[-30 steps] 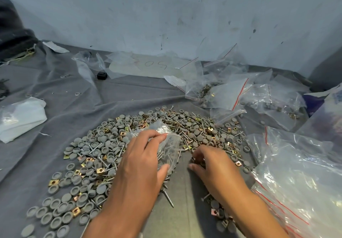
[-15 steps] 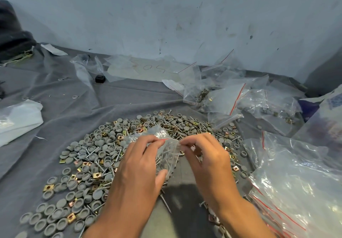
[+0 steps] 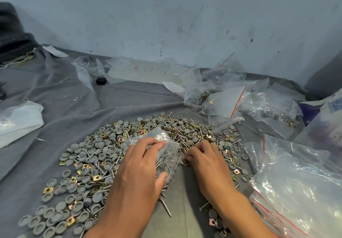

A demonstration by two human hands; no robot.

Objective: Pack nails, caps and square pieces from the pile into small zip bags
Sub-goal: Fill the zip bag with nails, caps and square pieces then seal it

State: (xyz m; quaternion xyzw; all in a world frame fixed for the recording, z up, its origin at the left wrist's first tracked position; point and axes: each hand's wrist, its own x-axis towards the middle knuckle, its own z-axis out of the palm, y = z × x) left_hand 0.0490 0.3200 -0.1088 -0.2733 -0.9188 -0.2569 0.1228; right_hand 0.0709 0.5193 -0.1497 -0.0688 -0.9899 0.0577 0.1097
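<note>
Zip bag (image 3: 167, 151) sits over the near middle of the pile (image 3: 103, 156), pinched at its mouth by my left hand (image 3: 140, 165), nails already inside. My right hand (image 3: 205, 156) has fingers curled down in the pile; can't tell if they've got anything. Those points could easily poke through the thin plastic. Wrinkled grey cloth (image 3: 55, 119) underneath, scuffed wall (image 3: 166, 24) behind.

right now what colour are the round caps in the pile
Grey round caps, clearest in the head view.
</note>
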